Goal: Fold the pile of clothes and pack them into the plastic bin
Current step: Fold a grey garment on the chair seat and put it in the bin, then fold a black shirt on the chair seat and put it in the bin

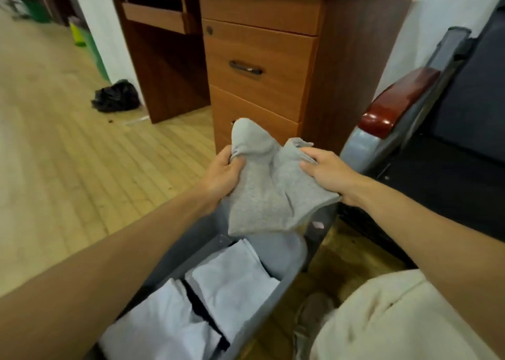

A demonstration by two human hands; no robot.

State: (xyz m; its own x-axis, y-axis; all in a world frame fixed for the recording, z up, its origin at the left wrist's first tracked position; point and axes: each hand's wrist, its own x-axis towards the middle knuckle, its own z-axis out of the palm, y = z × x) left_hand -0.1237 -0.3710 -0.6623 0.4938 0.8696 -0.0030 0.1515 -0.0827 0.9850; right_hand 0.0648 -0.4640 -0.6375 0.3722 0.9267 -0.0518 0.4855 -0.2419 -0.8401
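A grey garment hangs crumpled in the air over the far end of the grey plastic bin. My left hand grips its left upper edge. My right hand pinches its right upper edge. Inside the bin lie folded white clothes and more white ones nearer me, with a pale grey-blue folded piece at the far end under the garment.
A wooden desk with drawers stands just beyond the bin. A dark sofa with a red-brown armrest is on the right. A black bag lies on the wooden floor to the left. My knee in cream trousers is at lower right.
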